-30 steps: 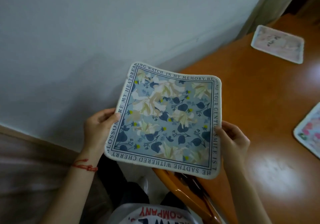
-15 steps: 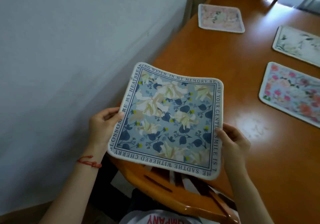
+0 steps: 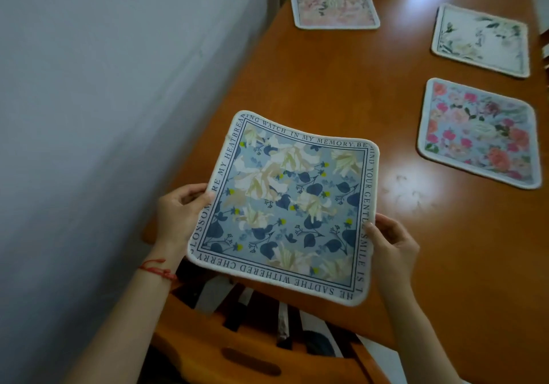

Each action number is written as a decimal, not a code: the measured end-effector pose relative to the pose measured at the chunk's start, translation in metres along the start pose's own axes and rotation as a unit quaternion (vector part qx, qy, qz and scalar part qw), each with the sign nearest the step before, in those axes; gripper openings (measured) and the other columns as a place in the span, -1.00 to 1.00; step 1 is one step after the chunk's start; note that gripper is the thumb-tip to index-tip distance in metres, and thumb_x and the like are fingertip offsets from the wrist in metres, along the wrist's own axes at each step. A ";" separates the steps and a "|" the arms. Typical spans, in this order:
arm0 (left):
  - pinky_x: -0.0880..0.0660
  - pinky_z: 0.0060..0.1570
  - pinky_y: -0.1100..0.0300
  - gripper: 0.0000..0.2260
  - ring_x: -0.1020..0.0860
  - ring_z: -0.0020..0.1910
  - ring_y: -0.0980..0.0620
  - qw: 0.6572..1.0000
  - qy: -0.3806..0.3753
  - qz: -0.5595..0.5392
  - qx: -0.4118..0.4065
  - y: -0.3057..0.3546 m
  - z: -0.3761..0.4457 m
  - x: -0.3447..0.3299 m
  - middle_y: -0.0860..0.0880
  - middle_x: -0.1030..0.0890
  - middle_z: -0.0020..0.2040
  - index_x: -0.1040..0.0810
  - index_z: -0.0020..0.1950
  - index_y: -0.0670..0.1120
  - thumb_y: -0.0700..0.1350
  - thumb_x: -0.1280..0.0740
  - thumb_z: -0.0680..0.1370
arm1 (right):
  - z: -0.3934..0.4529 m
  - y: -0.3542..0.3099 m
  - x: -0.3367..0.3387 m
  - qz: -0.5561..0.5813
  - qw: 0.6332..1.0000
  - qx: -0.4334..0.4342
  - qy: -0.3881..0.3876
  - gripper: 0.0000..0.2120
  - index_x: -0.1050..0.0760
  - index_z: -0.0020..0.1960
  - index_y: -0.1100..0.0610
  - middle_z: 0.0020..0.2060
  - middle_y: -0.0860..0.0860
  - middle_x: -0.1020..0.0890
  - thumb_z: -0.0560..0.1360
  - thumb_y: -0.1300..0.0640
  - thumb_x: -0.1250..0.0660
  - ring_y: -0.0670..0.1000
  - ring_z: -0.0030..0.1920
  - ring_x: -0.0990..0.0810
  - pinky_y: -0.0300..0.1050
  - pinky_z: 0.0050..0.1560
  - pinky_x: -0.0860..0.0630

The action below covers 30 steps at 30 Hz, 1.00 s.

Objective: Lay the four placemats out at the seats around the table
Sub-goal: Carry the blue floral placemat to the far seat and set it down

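A blue floral placemat point(image 3: 285, 208) with a lettered border hangs in the air over the near left corner of the orange wooden table point(image 3: 341, 86). My left hand point(image 3: 181, 211) grips its left edge and my right hand point(image 3: 392, 244) grips its right edge. Three other placemats lie flat on the table: a pale pink one point(image 3: 334, 3) at the far left, a white one with green leaves point(image 3: 481, 39) at the far right, and a bright pink-flowered one point(image 3: 479, 132) at the near right.
A grey wall point(image 3: 118, 86) runs close along the table's left side. A wooden chair back point(image 3: 252, 354) stands just below the held mat at the table's near edge. A red string bracelet point(image 3: 157, 269) circles my left wrist.
The view has swung right and forward from the wall to the table, bringing all three laid mats into sight. The blue mat stays held in both hands, now over the table corner.
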<state>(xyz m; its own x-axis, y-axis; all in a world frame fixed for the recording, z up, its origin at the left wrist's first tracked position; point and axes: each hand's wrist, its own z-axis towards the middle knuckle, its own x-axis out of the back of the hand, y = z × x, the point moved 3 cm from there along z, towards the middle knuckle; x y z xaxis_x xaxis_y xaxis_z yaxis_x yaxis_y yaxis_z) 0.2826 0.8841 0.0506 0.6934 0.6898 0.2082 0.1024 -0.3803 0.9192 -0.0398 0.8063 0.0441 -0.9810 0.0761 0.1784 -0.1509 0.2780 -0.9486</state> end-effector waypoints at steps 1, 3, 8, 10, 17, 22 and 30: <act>-0.60 -0.36 0.12 -0.84 -0.63 -0.42 0.02 1.000 -0.005 0.003 0.002 -0.002 0.004 -0.003 0.02 -0.66 -0.37 -0.61 -0.20 0.01 -0.26 -0.43 0.41 | 0.002 0.002 -0.001 -0.002 1.000 -0.002 0.002 -0.90 -0.52 -0.07 0.10 -0.19 0.07 -0.64 0.45 0.26 -0.33 -0.04 -0.27 -0.66 -0.20 -0.34 -0.61; -0.59 -0.30 0.08 -0.84 -0.63 -0.36 -0.03 1.000 -0.016 0.009 0.003 -0.006 0.015 -0.008 -0.04 -0.66 -0.28 -0.62 -0.19 0.01 -0.26 -0.43 0.42 | 0.006 0.006 -0.004 -0.003 1.000 -0.007 0.009 -0.90 -0.51 -0.08 0.10 -0.19 0.07 -0.63 0.46 0.27 -0.32 -0.08 -0.29 -0.66 -0.25 -0.35 -0.59; -0.59 -0.39 0.18 -0.88 -0.62 -0.41 0.10 0.998 -0.052 0.040 0.008 -0.015 0.040 -0.021 -0.03 -0.64 -0.26 -0.60 -0.15 -0.03 -0.25 -0.41 0.43 | 0.012 0.021 -0.015 -0.015 0.999 -0.022 0.044 -0.89 -0.50 -0.09 0.09 -0.19 0.05 -0.62 0.45 0.28 -0.32 -0.07 -0.28 -0.65 -0.26 -0.35 -0.59; -0.58 -0.42 0.23 -0.90 -0.61 -0.42 0.14 0.997 -0.055 0.044 0.008 -0.019 0.049 -0.023 -0.02 -0.63 -0.26 -0.60 -0.13 -0.07 -0.26 -0.41 0.44 | 0.015 0.028 -0.021 -0.020 0.998 -0.031 0.052 -0.89 -0.50 -0.07 0.11 -0.18 0.06 -0.62 0.46 0.28 -0.32 -0.03 -0.23 -0.65 -0.25 -0.32 -0.60; -0.56 -0.45 0.30 -0.90 -0.61 -0.30 0.03 0.994 -0.082 0.066 0.011 -0.035 0.072 -0.031 -0.02 -0.62 -0.24 -0.58 -0.06 -0.10 -0.26 -0.38 0.47 | 0.027 0.047 -0.038 -0.047 0.994 -0.055 0.077 -0.90 -0.50 -0.03 0.14 -0.19 0.02 -0.61 0.47 0.28 -0.31 -0.02 -0.21 -0.63 -0.24 -0.30 -0.61; -0.56 -0.45 0.31 -0.87 -0.62 -0.26 0.00 0.991 -0.092 0.096 0.022 -0.050 0.085 -0.041 -0.02 -0.61 -0.21 -0.58 0.02 -0.15 -0.25 -0.37 0.48 | 0.034 0.059 -0.039 -0.070 0.990 -0.074 0.096 -0.90 -0.51 -0.02 0.15 -0.19 0.01 -0.61 0.47 0.27 -0.32 -0.03 -0.20 -0.63 -0.18 -0.28 -0.63; -0.61 -0.20 0.04 -0.87 -0.62 -0.21 -0.02 0.970 -0.095 0.221 -0.034 -0.065 0.097 -0.043 -0.09 -0.64 -0.14 -0.62 0.01 -0.17 -0.20 -0.37 0.48 | 0.040 0.074 -0.029 -0.127 0.981 -0.087 0.121 -0.84 -0.54 0.05 0.20 -0.16 0.01 -0.62 0.47 0.23 -0.34 0.04 -0.13 -0.64 0.02 -0.12 -0.62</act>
<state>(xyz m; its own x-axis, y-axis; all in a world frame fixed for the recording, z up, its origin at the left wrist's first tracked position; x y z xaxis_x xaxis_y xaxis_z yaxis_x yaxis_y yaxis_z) 0.3159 0.8195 -0.0508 0.7781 0.3402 0.5281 -0.2781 -0.5672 0.7752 -0.0272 0.7868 -0.0420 -0.8531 0.2025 0.4808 -0.3435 0.4755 -0.8098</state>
